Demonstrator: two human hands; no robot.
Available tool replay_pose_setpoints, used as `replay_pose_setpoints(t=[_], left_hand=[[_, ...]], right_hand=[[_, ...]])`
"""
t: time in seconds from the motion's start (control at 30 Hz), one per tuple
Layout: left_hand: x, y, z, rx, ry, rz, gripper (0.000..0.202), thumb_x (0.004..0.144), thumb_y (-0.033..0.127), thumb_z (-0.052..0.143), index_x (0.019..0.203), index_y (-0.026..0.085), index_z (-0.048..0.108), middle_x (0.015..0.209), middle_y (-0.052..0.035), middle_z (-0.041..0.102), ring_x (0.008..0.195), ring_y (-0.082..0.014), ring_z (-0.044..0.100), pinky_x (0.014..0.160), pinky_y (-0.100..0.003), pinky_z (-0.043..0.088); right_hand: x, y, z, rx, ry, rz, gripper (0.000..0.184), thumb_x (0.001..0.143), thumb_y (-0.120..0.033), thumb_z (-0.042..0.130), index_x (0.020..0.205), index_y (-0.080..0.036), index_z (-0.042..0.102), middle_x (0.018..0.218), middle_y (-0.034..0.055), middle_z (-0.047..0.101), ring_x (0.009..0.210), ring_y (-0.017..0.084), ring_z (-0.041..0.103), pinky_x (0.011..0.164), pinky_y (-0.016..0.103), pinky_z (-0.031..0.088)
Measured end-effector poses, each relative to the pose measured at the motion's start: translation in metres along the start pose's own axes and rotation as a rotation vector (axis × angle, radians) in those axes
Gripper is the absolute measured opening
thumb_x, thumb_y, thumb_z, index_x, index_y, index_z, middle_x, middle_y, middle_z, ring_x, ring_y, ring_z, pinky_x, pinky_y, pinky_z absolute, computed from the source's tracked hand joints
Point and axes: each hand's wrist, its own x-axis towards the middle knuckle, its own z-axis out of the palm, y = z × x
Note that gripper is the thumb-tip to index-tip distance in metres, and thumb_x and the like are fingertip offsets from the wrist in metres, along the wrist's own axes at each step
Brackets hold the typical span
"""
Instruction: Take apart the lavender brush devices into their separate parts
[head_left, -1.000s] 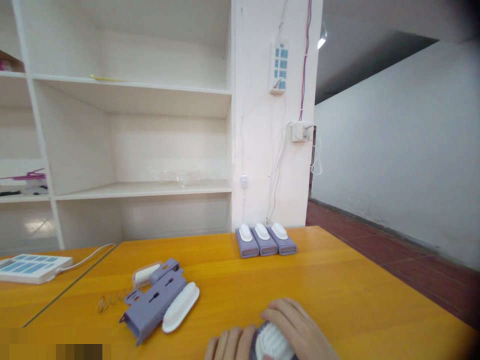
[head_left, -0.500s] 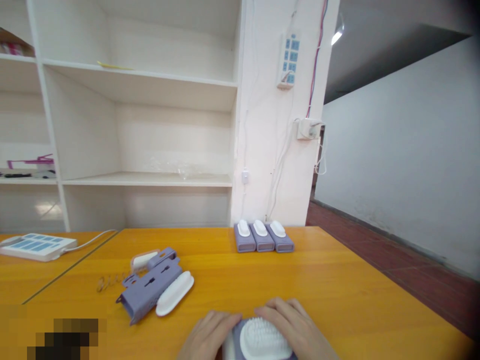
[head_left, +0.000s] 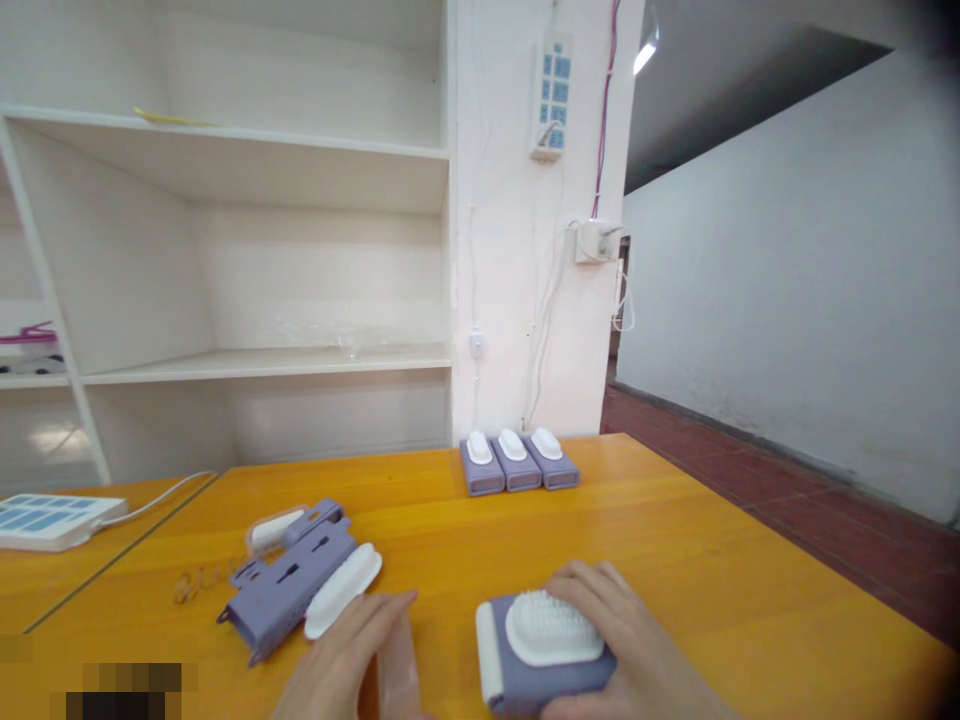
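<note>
My right hand (head_left: 626,640) grips the right side of a purple box (head_left: 551,685). On top of the box lies a white bristled brush (head_left: 551,630), and a white roller-like bar (head_left: 489,655) runs along its left end. Left of the box, my left hand (head_left: 341,655) is closed around a translucent plastic cover (head_left: 397,665), part of it hidden by the fingers. Just beyond that hand lie a loose white brush piece (head_left: 349,585) and an empty purple shell (head_left: 289,590) on its side.
Behind the shell are a smaller purple part (head_left: 319,520), a clear cover with a white roller (head_left: 276,530) and a coil spring (head_left: 199,580). Three similar purple boxes (head_left: 484,483) with white brushes stand at the table's back edge. A white power strip (head_left: 75,538) lies far left.
My left hand has left the purple box and moved left, now with the translucent cover in it. My right hand still holds the box, which sits slightly farther forward. The view has shifted right.
</note>
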Motion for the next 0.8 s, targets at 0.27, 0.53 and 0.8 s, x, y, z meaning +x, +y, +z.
replay_pose_setpoints(t=[0.27, 0.53, 0.8], left_hand=[[0.009, -0.003, -0.002, 0.312, 0.062, 0.045, 0.061, 0.086, 0.046, 0.070, 0.142, 0.027, 0.057, 0.151, -0.0111, 0.054, 0.134, -0.0344, 0.056, 0.104, -0.049, 0.054], [0.016, -0.003, -0.018, 0.494, 0.137, 0.055, 0.052, 0.091, 0.024, 0.059, 0.143, 0.026, 0.055, 0.150, -0.0095, 0.055, 0.135, -0.0344, 0.054, 0.101, -0.052, 0.053], [0.005, 0.028, 0.026, -0.001, 0.082, 0.217, 0.061, 0.096, 0.039, 0.062, 0.153, 0.035, 0.040, 0.145, -0.0048, 0.061, 0.132, -0.0246, 0.059, 0.113, -0.034, 0.046]], right_hand=[[-0.002, 0.003, 0.003, 0.036, 0.035, 0.118, 0.076, 0.068, -0.067, 0.081, 0.129, -0.025, 0.065, 0.127, 0.0101, 0.068, 0.116, 0.033, 0.061, 0.101, 0.043, 0.051], [-0.003, 0.004, 0.015, 0.026, 0.120, 0.166, 0.083, 0.068, -0.057, 0.084, 0.139, -0.022, 0.061, 0.142, 0.0152, 0.062, 0.129, 0.039, 0.059, 0.108, 0.049, 0.051], [0.002, 0.018, 0.031, 0.063, 0.146, -0.073, 0.081, 0.067, -0.058, 0.086, 0.137, -0.024, 0.063, 0.134, 0.0143, 0.069, 0.124, 0.036, 0.065, 0.105, 0.043, 0.054]])
